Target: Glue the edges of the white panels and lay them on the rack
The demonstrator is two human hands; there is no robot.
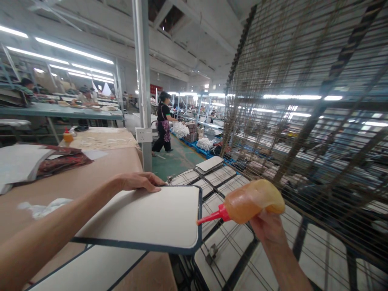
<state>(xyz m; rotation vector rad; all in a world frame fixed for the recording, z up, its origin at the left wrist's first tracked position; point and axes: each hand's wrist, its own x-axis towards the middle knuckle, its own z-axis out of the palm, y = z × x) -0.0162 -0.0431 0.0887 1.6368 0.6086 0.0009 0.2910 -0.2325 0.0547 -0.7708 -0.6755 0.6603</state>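
Note:
My left hand (141, 182) grips the far edge of a flat white panel with a dark blue border (145, 218), thumb on top and fingers over the rim. The panel is held above the table's right end. In my right hand (266, 224) is a squeeze glue bottle (251, 202) with amber contents, tilted nozzle-down to the left. Its red tip (200, 221) meets the panel near the right border. Below the left panel lies a second white panel with dark edging (91, 268).
A tan-topped table (112, 161) bears a stack of white sheets (21, 161), crumpled white material (45, 207) and another glue bottle (67, 135). On the right, a wire drying rack (230, 242) holds several white panels, its upper wire shelves raised. A metal post (142, 81) stands ahead; a person (163, 121) is walking beyond it.

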